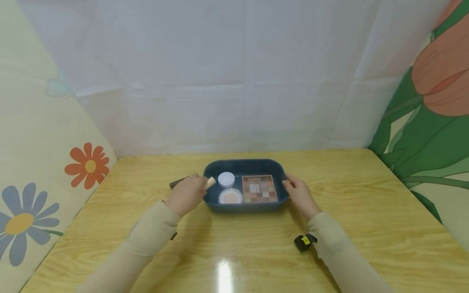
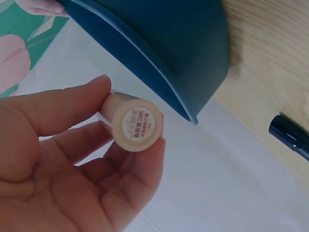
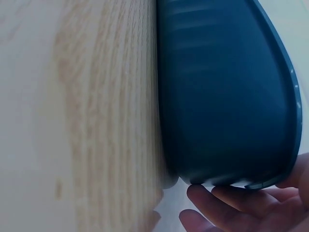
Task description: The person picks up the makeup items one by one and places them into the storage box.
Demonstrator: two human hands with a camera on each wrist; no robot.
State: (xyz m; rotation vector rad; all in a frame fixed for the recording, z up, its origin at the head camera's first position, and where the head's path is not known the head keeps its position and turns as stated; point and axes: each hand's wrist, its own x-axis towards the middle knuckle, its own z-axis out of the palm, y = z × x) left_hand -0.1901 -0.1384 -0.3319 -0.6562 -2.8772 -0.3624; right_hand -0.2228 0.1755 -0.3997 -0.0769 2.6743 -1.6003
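My left hand (image 1: 187, 194) pinches a small beige cosmetic tube (image 2: 137, 125) between thumb and fingers, its round labelled end facing the left wrist camera. The tube is beside the left end of a dark blue plastic basin (image 1: 242, 207), near its rim. My right hand (image 1: 298, 193) grips the basin's right end, thumb at the rim and fingers against the outer wall. Inside the basin lie a white round container (image 1: 226, 179), a round compact with a pale beige face (image 1: 230, 197) and a square eyeshadow palette (image 1: 259, 189) with many coloured patches.
A black, pen-like tube (image 2: 292, 137) lies on the wooden table (image 1: 249, 244) left of the basin, partly hidden by the left hand in the head view. A white sheet (image 1: 234, 81) hangs behind the table, with flower-patterned cloth (image 1: 436, 134) at both sides.
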